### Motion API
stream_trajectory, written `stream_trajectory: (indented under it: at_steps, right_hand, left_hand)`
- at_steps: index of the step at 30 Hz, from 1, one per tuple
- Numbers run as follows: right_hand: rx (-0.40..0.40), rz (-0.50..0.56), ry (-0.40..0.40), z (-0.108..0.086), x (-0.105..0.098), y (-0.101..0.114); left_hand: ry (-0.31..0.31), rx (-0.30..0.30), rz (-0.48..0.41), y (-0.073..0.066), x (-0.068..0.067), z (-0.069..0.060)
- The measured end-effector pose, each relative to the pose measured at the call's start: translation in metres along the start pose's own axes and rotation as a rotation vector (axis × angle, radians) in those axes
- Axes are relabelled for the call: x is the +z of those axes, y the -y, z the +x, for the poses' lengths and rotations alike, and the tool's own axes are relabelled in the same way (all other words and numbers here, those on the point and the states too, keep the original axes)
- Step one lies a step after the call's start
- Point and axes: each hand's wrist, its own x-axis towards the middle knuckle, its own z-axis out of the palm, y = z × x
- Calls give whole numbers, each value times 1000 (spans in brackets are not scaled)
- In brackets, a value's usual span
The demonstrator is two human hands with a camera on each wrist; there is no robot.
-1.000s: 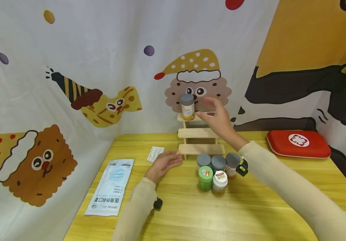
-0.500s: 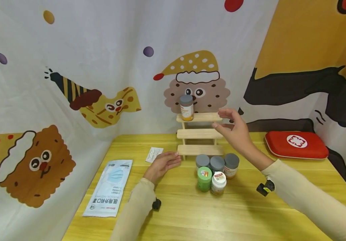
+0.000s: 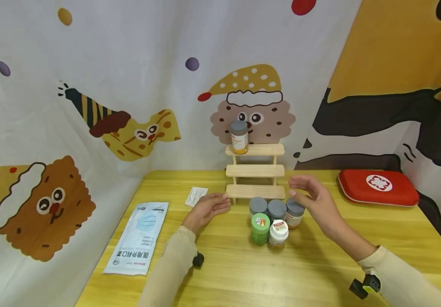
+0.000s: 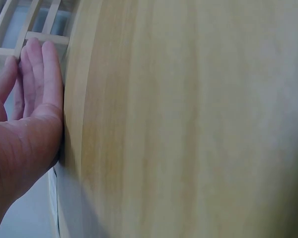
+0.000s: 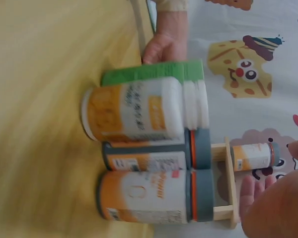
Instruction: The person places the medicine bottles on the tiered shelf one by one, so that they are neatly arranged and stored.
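Note:
My left hand (image 3: pixel 207 209) rests on the table with straight fingers, its fingertips at the lower left corner of a three-step wooden shelf (image 3: pixel 255 171). A grey-lidded pill bottle (image 3: pixel 239 138) stands upright on the shelf's top step, at the left. Empty and with parted fingers, my right hand (image 3: pixel 316 204) hovers by the right grey-lidded pill bottle (image 3: pixel 294 214); whether the thumb touches its lid I cannot tell. Beside that bottle stand two more grey-lidded bottles (image 3: pixel 277 208), a green bottle (image 3: pixel 260 229) and a white bottle (image 5: pixel 134 111). In the left wrist view, my left palm (image 4: pixel 25 144) faces the shelf.
A packaged surgical mask (image 3: pixel 137 238) lies at the table's left, with a small written paper (image 3: pixel 196 196) near the shelf. A red zip case (image 3: pixel 378 187) lies at the back right. Behind the table hangs a curtain (image 3: pixel 147 55) with cartoon prints.
My right hand has drawn back from the bottle on the top step, moving right and then down toward the group of bottles. My left hand stays in place.

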Motion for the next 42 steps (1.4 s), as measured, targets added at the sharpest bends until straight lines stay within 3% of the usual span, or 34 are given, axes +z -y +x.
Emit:
stream_trajectory:
  at_steps: [7,12,20,34,42]
  right_hand:
    - [13,35,-11,-33,1,-15]
    - [-11,-70,5,-51,12,-24]
    - [-4,-139,-37,-71,27,-37]
    - [-41,-133,-15,-79,35,-57]
    - [-41,-190,0,-78,37,-57]
  left_hand:
    - [33,-2,16,-1,2,0]
    - [9,-2,11,-2,0,-2]
    - [6,-4,4,-2,-3,1]
    - [5,-6,-20,3,-1,2]
    - [14,7,-22,0,-1,3]
